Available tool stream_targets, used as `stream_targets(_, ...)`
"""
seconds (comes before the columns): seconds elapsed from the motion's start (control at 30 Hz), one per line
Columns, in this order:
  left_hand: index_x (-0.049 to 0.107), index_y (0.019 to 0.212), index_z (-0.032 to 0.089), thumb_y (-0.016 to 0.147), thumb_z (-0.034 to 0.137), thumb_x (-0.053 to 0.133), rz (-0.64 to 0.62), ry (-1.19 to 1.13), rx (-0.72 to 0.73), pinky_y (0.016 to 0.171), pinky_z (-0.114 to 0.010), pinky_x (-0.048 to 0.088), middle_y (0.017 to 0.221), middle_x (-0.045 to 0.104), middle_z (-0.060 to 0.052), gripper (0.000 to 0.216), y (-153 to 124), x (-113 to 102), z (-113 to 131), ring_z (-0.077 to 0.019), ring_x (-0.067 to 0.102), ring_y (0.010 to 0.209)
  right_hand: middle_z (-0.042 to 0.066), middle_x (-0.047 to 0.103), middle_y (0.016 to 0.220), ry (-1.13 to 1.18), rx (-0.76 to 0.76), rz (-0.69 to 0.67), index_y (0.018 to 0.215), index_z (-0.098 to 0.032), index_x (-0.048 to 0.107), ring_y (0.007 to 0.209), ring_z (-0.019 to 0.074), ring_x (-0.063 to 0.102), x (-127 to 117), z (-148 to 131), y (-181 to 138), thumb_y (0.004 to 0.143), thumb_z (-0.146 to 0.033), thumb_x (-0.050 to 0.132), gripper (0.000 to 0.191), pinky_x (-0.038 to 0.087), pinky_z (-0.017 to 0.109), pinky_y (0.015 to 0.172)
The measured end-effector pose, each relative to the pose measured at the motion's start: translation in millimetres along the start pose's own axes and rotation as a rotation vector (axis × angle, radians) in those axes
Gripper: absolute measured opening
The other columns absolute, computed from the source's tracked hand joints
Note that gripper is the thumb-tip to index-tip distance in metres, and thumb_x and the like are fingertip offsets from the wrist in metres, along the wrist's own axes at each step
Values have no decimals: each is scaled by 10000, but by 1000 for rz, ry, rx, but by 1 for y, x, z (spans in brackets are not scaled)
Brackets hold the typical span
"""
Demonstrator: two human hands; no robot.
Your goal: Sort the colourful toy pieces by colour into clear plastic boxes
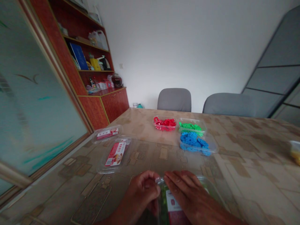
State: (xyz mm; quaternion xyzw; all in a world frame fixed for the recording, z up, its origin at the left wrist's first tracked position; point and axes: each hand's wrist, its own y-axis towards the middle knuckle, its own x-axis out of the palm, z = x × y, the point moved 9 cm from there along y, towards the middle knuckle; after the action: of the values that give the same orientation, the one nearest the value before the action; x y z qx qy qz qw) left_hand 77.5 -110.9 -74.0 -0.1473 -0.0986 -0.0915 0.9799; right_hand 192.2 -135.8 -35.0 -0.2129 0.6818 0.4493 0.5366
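Both my hands rest on a clear plastic box (211,187) with a red and white label at the near table edge; something green shows inside it. My left hand (140,190) is curled, its fingers pinching the box's far left corner. My right hand (185,190) lies on the lid with fingers together, pressing down near that same corner. Farther out stand three open clear trays of small bricks: a red tray (164,123), a green tray (191,126) and a blue tray (195,142).
Two clear lids with red labels (116,153) (107,133) lie at the left of the patterned table (246,156). A container with yellow contents (295,152) sits at the right edge. Two grey chairs (174,99) stand behind; a wooden shelf cabinet (93,68) is at left.
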Motion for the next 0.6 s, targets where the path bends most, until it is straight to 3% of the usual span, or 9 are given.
stream_targets(0.2, 467, 766, 179, 712, 414, 674, 10, 111, 20, 325, -163, 421, 519, 565, 62, 318, 4, -5, -1, -81, 509, 331, 123, 583, 1292, -56, -44, 11, 1429, -136, 329, 1111, 273, 564, -19, -4, 7, 927, -258, 431, 526, 466, 425, 919)
stream_targets(0.33, 504, 775, 164, 737, 433, 657, -16, 189, 42, 320, -160, 416, 502, 556, 53, 312, 6, -5, 1, -77, 493, 326, 130, 620, 1235, -75, -52, 67, 1374, -117, 407, 1040, 272, 592, -13, -5, 7, 927, -320, 462, 495, 481, 418, 878)
stream_targets(0.47, 549, 816, 153, 735, 484, 659, -39, 103, 53, 305, -154, 385, 489, 559, 41, 359, 9, -5, -7, -74, 466, 303, 121, 634, 1207, -89, -20, 130, 1358, -142, 429, 1035, 266, 587, -4, -3, 5, 932, -367, 471, 484, 469, 415, 883)
stream_targets(0.6, 560, 830, 148, 706, 528, 697, -98, -61, 25, 328, -143, 372, 479, 556, 33, 422, 11, -5, -20, -70, 468, 316, 118, 633, 1214, -62, -57, 75, 1367, -127, 415, 1034, 251, 588, -14, -6, 9, 925, -368, 492, 509, 482, 390, 872)
